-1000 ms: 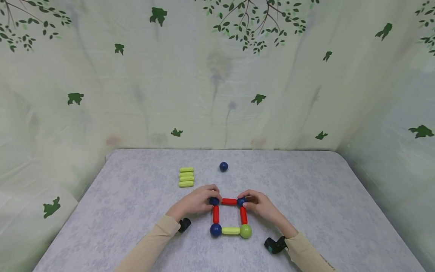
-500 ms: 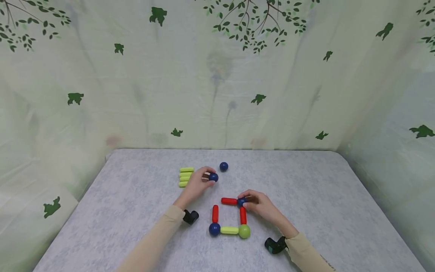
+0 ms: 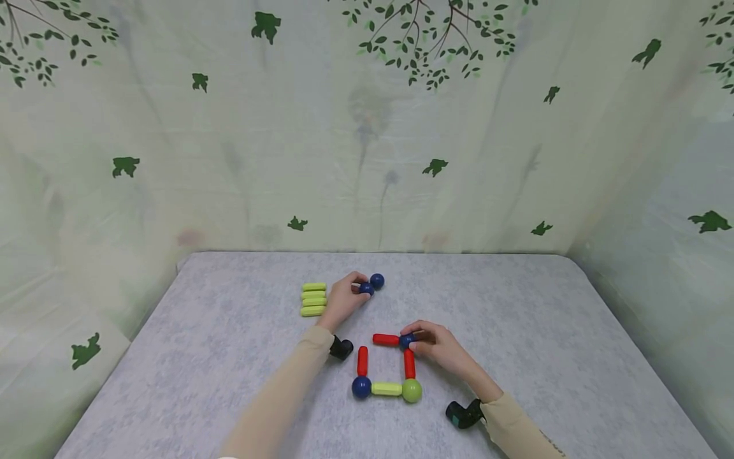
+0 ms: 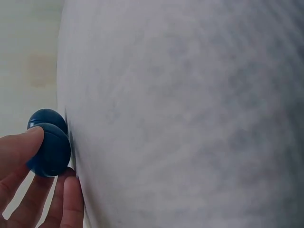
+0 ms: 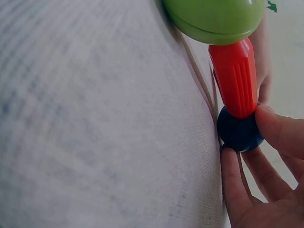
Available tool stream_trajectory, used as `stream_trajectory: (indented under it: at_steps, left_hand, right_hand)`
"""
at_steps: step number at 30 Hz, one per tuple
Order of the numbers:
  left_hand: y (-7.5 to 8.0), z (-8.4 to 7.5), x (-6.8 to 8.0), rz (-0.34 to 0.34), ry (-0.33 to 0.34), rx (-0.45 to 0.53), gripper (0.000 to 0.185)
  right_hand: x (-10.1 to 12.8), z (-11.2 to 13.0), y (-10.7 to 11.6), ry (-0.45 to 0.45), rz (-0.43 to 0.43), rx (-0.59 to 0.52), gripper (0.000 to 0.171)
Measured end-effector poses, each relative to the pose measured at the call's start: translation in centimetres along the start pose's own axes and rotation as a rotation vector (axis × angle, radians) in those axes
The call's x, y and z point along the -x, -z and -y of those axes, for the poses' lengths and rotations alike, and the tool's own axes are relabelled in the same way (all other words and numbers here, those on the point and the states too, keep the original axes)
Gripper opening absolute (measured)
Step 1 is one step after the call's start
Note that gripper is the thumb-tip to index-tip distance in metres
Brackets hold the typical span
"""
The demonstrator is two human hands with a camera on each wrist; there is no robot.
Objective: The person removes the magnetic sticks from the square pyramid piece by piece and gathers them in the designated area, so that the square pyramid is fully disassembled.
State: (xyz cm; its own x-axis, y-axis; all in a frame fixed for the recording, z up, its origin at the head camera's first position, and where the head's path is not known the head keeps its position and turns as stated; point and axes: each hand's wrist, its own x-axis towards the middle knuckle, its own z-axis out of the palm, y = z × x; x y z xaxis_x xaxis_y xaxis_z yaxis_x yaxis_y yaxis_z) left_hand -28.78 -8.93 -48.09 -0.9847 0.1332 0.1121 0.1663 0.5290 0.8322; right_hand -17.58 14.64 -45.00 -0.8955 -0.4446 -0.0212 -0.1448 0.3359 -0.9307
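Note:
On the grey table (image 3: 516,331) lies a partial square of magnetic pieces. Its near side is a blue ball (image 3: 361,387), a lime rod (image 3: 386,388) and a green ball (image 3: 411,390). A red rod (image 3: 362,360) runs up the left side and another red rod (image 3: 410,363) up the right. My right hand (image 3: 421,341) pinches the far-right blue corner ball (image 3: 406,341) (image 5: 239,130), with a red rod (image 3: 386,340) sticking out to its left. My left hand (image 3: 351,294) holds a blue ball (image 3: 366,289) (image 4: 50,149) against a loose blue ball (image 3: 376,280) (image 4: 47,116).
Several lime rods (image 3: 313,298) lie stacked side by side just left of my left hand. Leaf-printed curtain walls close in the table at the back and both sides. Black wrist cameras (image 3: 463,413) sit on both forearms.
My left hand pulled the blue ball off the square's far-left corner and carried it back beside the loose blue ball. The right hand kept its hold on the far-right corner ball.

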Motion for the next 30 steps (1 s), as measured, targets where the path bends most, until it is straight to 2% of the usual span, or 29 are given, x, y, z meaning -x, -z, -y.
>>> stream_trajectory:
  at_steps: [7,11,14,17,19,21,24,30]
  left_hand:
    - [0.2,-0.1,0.2,0.012,-0.02,0.001,0.031]
    - [0.8,-0.3,1.1,0.033,-0.104,0.004,0.031]
    - [1.4,-0.5,2.2,0.144,-0.236,0.007,0.026]
    - [1.8,-0.8,3.5,0.346,-0.367,-0.008,0.021]
    - [1.9,-1.0,4.2,0.468,-0.411,-0.056,0.02]
    - [1.8,-1.3,4.9,0.542,-0.425,-0.105,0.02]
    - [1.5,-1.5,5.5,0.569,-0.42,-0.173,0.023]
    - [0.9,-1.8,5.8,0.561,-0.428,-0.248,0.023]
  right_hand:
    - [-0.1,0.0,0.0,-0.007,-0.001,0.001,0.024]
    - [0.0,0.1,0.0,-0.015,-0.002,0.002,0.024]
    - [0.0,0.1,0.0,-0.017,-0.002,-0.002,0.024]
    - [0.0,0.0,0.0,-0.014,-0.004,-0.002,0.023]
    - [0.0,0.0,0.0,-0.013,-0.005,-0.005,0.023]
    - [0.0,0.0,0.0,-0.012,-0.007,-0.008,0.023]
    - [-0.1,-0.2,0.1,-0.008,-0.005,-0.019,0.023]
    - [0.0,-0.1,0.0,0.003,-0.003,-0.027,0.023]
